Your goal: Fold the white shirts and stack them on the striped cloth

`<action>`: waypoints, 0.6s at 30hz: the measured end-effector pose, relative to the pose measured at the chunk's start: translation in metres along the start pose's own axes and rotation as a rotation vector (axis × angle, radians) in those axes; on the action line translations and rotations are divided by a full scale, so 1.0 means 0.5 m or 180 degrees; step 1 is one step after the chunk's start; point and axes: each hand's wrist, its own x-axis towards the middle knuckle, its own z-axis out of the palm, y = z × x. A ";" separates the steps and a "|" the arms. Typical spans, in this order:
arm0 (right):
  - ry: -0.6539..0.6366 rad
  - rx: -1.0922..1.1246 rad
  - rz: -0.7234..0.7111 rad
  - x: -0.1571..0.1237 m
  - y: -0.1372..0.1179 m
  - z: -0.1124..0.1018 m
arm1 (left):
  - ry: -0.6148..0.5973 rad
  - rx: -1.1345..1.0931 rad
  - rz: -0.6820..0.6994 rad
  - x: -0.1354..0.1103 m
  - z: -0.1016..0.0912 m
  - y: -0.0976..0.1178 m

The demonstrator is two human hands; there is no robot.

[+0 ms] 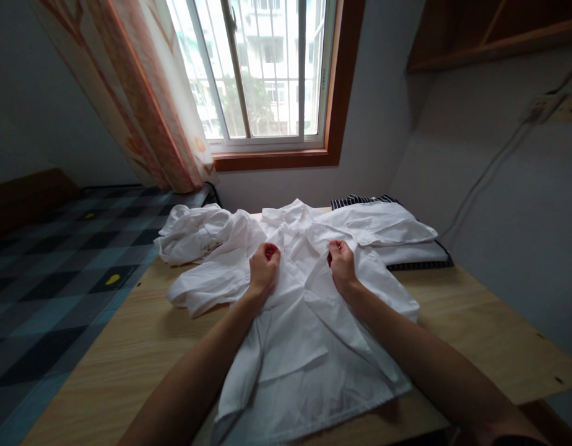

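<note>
A white shirt [295,347] lies spread over the wooden table, its collar toward the window and its hem hanging near the front edge. My left hand [264,267] is closed with the fingers pinching the shirt's cloth left of the front opening. On the other side of the opening, my right hand [342,263] also pinches the fabric, closed. The cloth between both hands is wrinkled and partly raised. One sleeve stretches out to the left, the other to the right.
A crumpled white garment [193,232] lies at the table's back left. Folded clothes with black-and-white stripes [420,265] sit at the back right. The wooden table [472,322] borders a checked bed [49,279] on the left. Beyond are a window [267,80] and a curtain [142,93].
</note>
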 end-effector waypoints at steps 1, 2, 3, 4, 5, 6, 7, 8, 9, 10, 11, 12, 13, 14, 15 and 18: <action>-0.0002 0.0104 0.0012 0.003 -0.011 -0.002 | -0.0054 0.0228 0.0155 -0.001 -0.007 0.013; -0.0013 0.0206 0.0010 0.006 -0.023 -0.004 | -0.0136 0.0441 0.0355 -0.003 -0.013 0.028; -0.0033 0.0307 -0.0011 0.007 -0.034 -0.006 | -0.0288 0.0609 0.0561 -0.008 -0.019 0.044; -0.0068 0.0399 -0.0050 0.009 -0.045 -0.009 | -0.0544 0.0707 0.0737 -0.015 -0.024 0.061; -0.0113 0.0469 -0.0102 0.010 -0.054 -0.011 | -0.0887 0.0739 0.0854 -0.021 -0.027 0.077; -0.0148 0.0515 -0.0169 0.012 -0.061 -0.014 | -0.1259 0.0719 0.0899 -0.028 -0.029 0.091; -0.0167 0.0535 -0.0244 0.014 -0.067 -0.017 | -0.1586 0.0674 0.0898 -0.034 -0.030 0.101; -0.0179 0.0530 -0.0317 0.016 -0.071 -0.020 | -0.1803 0.0624 0.0882 -0.039 -0.030 0.109; -0.0187 0.0497 -0.0380 0.018 -0.074 -0.023 | -0.1904 0.0575 0.0869 -0.042 -0.029 0.113; -0.0196 0.0437 -0.0440 0.019 -0.076 -0.025 | -0.1919 0.0525 0.0852 -0.044 -0.028 0.113; -0.0201 0.0343 -0.0524 0.018 -0.078 -0.028 | -0.1902 0.0462 0.0818 -0.044 -0.027 0.112; -0.0202 0.0195 -0.0644 0.015 -0.080 -0.031 | -0.1885 0.0370 0.0754 -0.042 -0.025 0.109; -0.0187 -0.0015 -0.0805 0.010 -0.083 -0.034 | -0.1874 0.0245 0.0654 -0.040 -0.024 0.104; -0.0156 -0.0288 -0.1015 0.001 -0.087 -0.037 | -0.1855 0.0098 0.0524 -0.036 -0.024 0.100; -0.0132 -0.0608 -0.1267 -0.010 -0.092 -0.039 | -0.1828 -0.0058 0.0380 -0.033 -0.024 0.096; -0.0394 -0.1573 -0.1954 -0.053 -0.103 -0.041 | -0.1860 -0.0485 -0.0005 -0.026 -0.025 0.087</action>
